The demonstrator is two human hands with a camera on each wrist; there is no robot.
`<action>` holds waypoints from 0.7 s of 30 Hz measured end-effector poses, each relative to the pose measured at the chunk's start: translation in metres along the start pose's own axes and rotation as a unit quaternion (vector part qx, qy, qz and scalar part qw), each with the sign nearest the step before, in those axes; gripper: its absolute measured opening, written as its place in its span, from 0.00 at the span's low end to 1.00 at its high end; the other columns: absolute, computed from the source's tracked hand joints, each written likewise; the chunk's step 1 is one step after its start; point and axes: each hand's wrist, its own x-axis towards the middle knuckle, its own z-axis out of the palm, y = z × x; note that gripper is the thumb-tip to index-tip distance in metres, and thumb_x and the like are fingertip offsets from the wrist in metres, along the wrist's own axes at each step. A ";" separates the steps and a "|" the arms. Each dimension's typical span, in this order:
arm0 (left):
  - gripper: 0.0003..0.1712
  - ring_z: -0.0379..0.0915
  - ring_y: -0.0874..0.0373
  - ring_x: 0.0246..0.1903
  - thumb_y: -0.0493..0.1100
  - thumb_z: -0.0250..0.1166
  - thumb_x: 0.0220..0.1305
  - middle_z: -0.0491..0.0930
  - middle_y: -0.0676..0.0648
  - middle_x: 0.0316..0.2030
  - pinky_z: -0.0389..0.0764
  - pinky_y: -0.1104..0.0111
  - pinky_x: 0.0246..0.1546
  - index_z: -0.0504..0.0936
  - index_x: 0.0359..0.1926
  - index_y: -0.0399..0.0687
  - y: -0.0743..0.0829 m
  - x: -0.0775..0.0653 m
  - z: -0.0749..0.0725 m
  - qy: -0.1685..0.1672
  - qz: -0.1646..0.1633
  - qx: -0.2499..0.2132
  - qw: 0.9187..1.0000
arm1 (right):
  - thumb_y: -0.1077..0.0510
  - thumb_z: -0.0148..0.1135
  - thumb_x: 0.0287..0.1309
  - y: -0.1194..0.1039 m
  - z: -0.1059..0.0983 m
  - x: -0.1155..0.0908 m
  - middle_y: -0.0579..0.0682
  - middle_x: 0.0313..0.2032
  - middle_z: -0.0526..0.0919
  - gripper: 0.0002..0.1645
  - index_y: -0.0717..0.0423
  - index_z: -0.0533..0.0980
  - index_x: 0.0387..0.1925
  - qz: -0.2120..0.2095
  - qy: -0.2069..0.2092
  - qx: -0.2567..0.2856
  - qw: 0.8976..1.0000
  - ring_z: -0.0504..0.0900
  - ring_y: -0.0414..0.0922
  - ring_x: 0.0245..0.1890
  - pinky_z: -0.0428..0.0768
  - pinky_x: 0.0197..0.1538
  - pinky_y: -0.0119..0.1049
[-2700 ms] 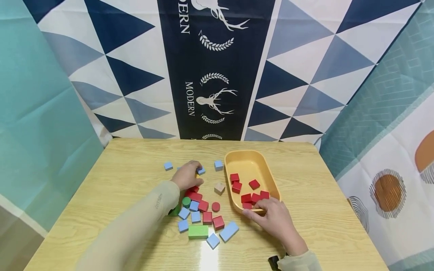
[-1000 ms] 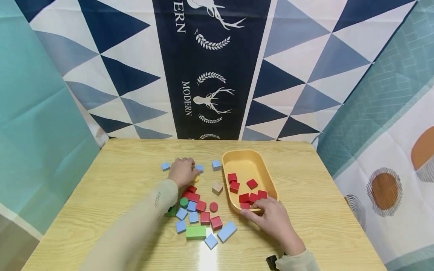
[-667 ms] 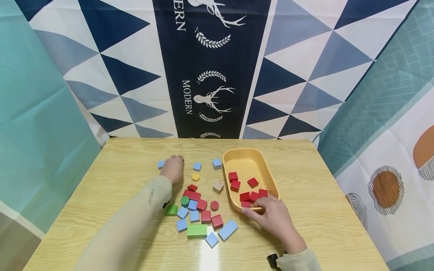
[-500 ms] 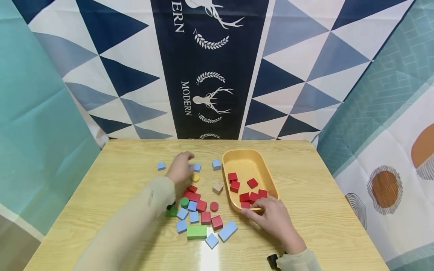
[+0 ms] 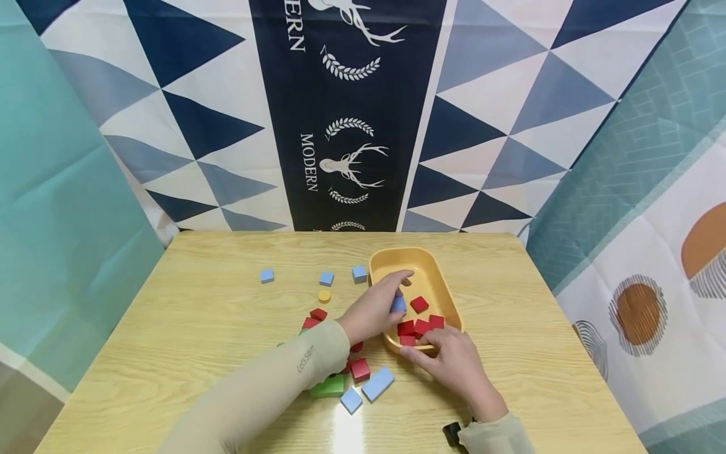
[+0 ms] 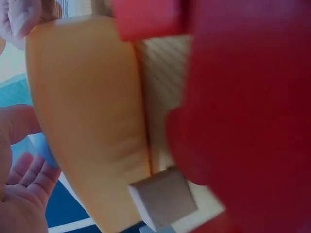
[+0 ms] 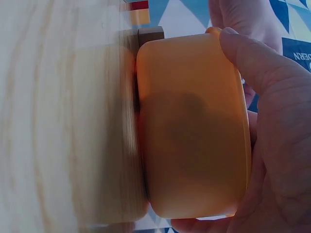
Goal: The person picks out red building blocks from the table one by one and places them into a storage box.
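My left hand [image 5: 371, 309] is over the left side of a yellow tray [image 5: 426, 270], pinching a blue block [image 5: 399, 304] between thumb and fingers. The left wrist view shows the same hand [image 6: 26, 189] beyond the tray wall [image 6: 87, 97], the blue block [image 6: 44, 149] mostly hidden. At the tray's near end, my right hand [image 5: 456, 366] grips the rim; the right wrist view has its thumb on the rim of the tray [image 7: 194, 131]. Several red blocks [image 5: 419, 304] lie inside the tray.
Small blue blocks [image 5: 326, 278] and a yellow disc [image 5: 324, 296] lie left of the tray. Nearer are a green block [image 5: 328, 387], a long blue block [image 5: 378, 383] and a red cube [image 5: 360, 369]. My left sleeve covers other blocks. A plain wooden block [image 6: 165, 199] sits beside the tray.
My left hand has picked up a blue block from the left group at the back and carried it right, over the tray. My right hand has stayed on the tray's near rim.
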 end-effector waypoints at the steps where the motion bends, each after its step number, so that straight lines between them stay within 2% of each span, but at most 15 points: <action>1: 0.45 0.67 0.65 0.46 0.35 0.71 0.58 0.70 0.52 0.59 0.75 0.70 0.54 0.57 0.72 0.47 -0.002 -0.001 0.000 0.004 -0.002 -0.009 1.000 | 0.27 0.67 0.48 0.000 0.000 0.000 0.35 0.23 0.77 0.23 0.39 0.79 0.21 0.002 -0.002 0.001 1.000 0.69 0.37 0.26 0.69 0.31 0.39; 8: 0.48 0.68 0.63 0.46 0.31 0.71 0.55 0.71 0.51 0.58 0.78 0.68 0.52 0.56 0.72 0.48 -0.017 -0.002 -0.010 0.062 -0.013 -0.063 0.996 | 0.27 0.67 0.48 0.001 -0.005 0.002 0.35 0.24 0.77 0.23 0.38 0.79 0.21 0.015 -0.006 -0.001 1.000 0.70 0.38 0.28 0.69 0.33 0.41; 11: 0.50 0.68 0.63 0.47 0.30 0.71 0.54 0.70 0.51 0.58 0.78 0.68 0.52 0.54 0.73 0.47 -0.024 -0.003 -0.015 0.070 -0.025 -0.084 0.994 | 0.27 0.67 0.48 0.001 -0.005 0.001 0.35 0.24 0.77 0.23 0.38 0.79 0.21 0.016 -0.009 -0.004 1.000 0.70 0.38 0.28 0.69 0.33 0.40; 17: 0.44 0.68 0.59 0.45 0.35 0.70 0.57 0.69 0.50 0.60 0.78 0.66 0.51 0.59 0.72 0.46 -0.037 -0.011 -0.021 0.038 -0.025 -0.016 0.999 | 0.28 0.68 0.48 0.000 -0.002 0.000 0.36 0.23 0.77 0.22 0.38 0.78 0.20 0.017 -0.005 -0.002 1.000 0.69 0.38 0.27 0.68 0.33 0.40; 19: 0.38 0.68 0.59 0.46 0.37 0.70 0.58 0.72 0.50 0.56 0.78 0.65 0.51 0.65 0.68 0.46 -0.042 -0.017 -0.023 0.027 -0.024 0.010 0.999 | 0.29 0.68 0.49 0.000 -0.001 0.000 0.36 0.23 0.77 0.22 0.38 0.78 0.20 0.014 -0.005 -0.001 1.000 0.70 0.38 0.28 0.68 0.33 0.41; 21: 0.28 0.69 0.60 0.43 0.38 0.70 0.58 0.76 0.50 0.49 0.79 0.65 0.47 0.73 0.59 0.45 -0.047 -0.026 -0.023 0.007 -0.021 0.025 0.999 | 0.29 0.68 0.49 0.000 -0.001 0.000 0.36 0.23 0.78 0.21 0.38 0.78 0.20 0.011 -0.008 0.000 1.000 0.70 0.38 0.28 0.69 0.33 0.42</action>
